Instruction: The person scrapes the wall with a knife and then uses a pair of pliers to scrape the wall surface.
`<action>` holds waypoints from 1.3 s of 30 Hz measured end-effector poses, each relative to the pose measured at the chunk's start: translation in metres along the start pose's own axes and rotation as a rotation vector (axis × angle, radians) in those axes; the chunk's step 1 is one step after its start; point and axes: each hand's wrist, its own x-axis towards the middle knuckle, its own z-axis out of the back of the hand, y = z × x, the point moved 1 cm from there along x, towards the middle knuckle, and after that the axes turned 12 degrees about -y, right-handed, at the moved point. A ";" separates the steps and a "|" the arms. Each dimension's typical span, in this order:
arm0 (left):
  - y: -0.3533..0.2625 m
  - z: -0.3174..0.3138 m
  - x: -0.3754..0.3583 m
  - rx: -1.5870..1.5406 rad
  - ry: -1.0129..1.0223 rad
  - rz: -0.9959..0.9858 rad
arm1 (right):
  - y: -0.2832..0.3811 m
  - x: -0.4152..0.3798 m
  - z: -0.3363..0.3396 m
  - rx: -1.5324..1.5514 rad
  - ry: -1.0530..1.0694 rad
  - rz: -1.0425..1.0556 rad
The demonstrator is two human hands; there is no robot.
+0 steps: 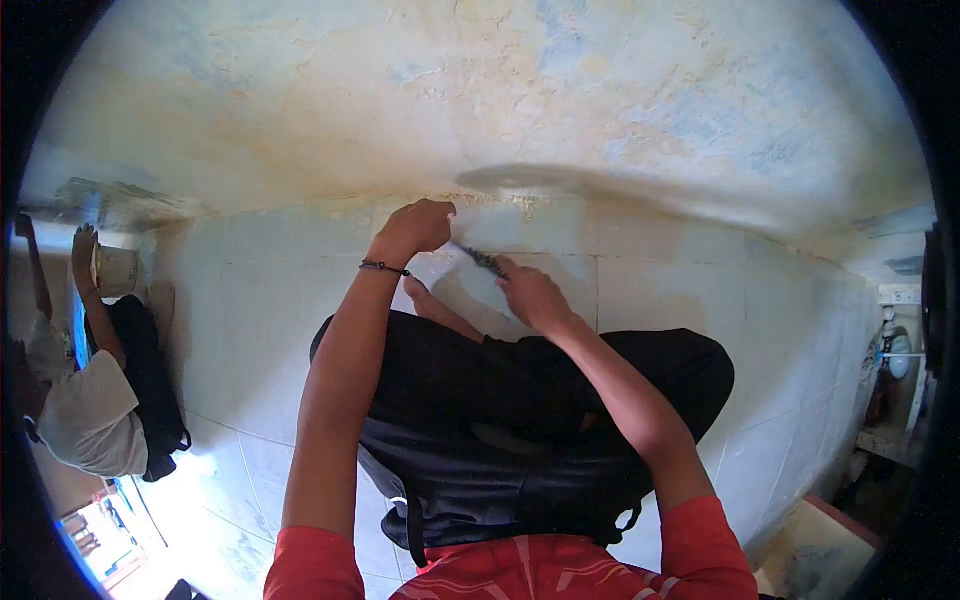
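— Tool, thin and dark, at the foot of the wall, just above the tiled floor. Looks stiff and light.

— Held how?

— Left hand curled shut near one end, right hand closed on the other. Hands close together.

— Room to move?

— Wall edge tight in front. Bare foot just below. Open tiles to each side. Another person far left, well apart.

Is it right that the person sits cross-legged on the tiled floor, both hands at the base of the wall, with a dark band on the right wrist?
Not quite. The head view shows the dark band on the left wrist, just below the left hand; the wrist of the right hand is bare. The rest holds: cross-legged on the tiled floor, both hands at the base of the wall.
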 end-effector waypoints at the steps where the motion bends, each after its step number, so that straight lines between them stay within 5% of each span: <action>1: -0.001 0.000 0.001 0.013 0.015 0.020 | 0.006 -0.004 -0.001 -0.010 0.038 0.040; 6: 0.006 -0.006 0.003 -0.013 -0.011 -0.020 | -0.001 0.009 -0.001 -0.029 -0.013 0.122; 9: 0.009 -0.004 0.004 -0.047 -0.033 -0.025 | -0.003 0.018 -0.002 0.000 -0.108 -0.046; 15: 0.007 0.001 0.003 -0.057 -0.061 -0.035 | 0.014 0.007 -0.009 -0.020 0.084 0.113; 21: 0.004 0.008 0.002 -0.065 -0.039 -0.014 | -0.005 0.016 -0.007 0.008 -0.119 0.009; 27: 0.003 0.005 0.000 -0.046 -0.025 -0.027 | 0.013 0.005 -0.022 0.015 0.027 0.128; 33: 0.003 0.003 0.000 -0.025 -0.004 -0.029 | 0.003 0.017 -0.010 0.050 -0.138 0.014; 39: 0.004 -0.001 -0.001 -0.017 -0.008 -0.043 | 0.014 0.008 -0.017 0.015 0.019 0.101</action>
